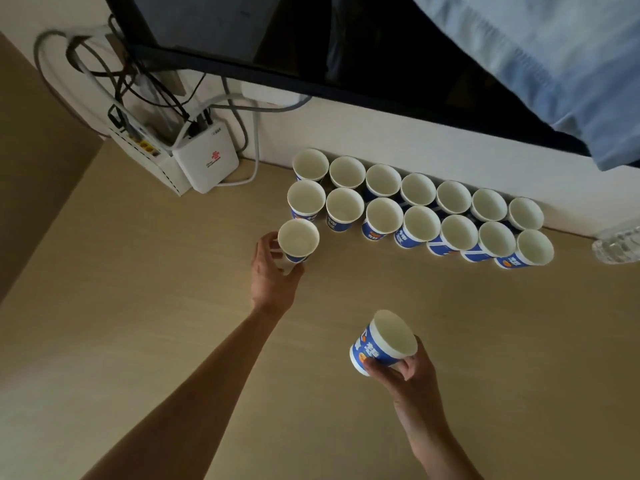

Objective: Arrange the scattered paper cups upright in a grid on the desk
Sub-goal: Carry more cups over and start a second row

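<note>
We see the left hand [273, 268], its grip closed on a blue-and-white paper cup [298, 240] upright on the pale wood-grain counter [138, 306] beside two rows of matching cups [415, 209]; the right hand [408, 379] grips a tilted second cup [384, 341].

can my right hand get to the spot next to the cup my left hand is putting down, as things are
Probably yes. The right hand holds a paper cup above bare desk, and nothing lies between it and the gap beside the left hand's cup.
</note>
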Demonstrator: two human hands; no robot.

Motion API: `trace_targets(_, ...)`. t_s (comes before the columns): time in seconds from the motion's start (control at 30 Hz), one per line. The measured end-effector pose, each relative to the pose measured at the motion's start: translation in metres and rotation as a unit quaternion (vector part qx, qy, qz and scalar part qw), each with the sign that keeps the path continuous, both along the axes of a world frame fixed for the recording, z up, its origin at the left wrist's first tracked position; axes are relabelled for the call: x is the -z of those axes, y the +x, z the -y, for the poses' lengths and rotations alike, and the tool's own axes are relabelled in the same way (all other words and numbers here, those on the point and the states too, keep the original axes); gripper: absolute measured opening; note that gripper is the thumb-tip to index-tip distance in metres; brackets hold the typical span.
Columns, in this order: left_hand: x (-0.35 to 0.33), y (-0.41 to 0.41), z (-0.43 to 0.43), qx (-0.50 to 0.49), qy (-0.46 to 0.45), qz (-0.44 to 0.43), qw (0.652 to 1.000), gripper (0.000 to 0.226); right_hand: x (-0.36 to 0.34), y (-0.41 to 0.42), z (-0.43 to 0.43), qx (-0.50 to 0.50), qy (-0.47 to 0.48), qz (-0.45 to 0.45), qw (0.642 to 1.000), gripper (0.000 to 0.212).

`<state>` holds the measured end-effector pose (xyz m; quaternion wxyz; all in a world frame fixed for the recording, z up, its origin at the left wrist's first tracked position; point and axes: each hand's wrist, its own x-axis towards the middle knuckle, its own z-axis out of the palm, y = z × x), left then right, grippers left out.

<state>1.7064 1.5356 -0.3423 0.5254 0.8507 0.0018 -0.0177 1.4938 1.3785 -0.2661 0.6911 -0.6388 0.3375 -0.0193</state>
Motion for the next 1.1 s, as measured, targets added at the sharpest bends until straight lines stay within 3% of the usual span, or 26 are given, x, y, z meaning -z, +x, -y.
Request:
trace_targets(0.27,-0.005,0.005,0.01,0.013,-0.018,0.02,1.0,0.06,0.0,0.011,0.005,0.001,-0.006,0.013,1.0,0.062)
trace_targets(0.5,-0.007,0.006,0.013,-0.015,0.005,0.027,1.0,0.072,-0.005,0.01,0.01,0.015,-0.016,0.016,1.0,0.072)
trace_targets(0.77,-0.01,-0.023,-0.007,-0.055,-0.002,-0.015,0.998,0.073,0.001,0.046,0.017,0.004,-0.031,0.025,0.999,0.062)
trace_targets(1.1,-0.024,-0.062,-0.023,-0.032,-0.035,-0.043,0.998,0.052,0.047,0.113,0.003,0.023,-0.165,0.077,0.983,0.057)
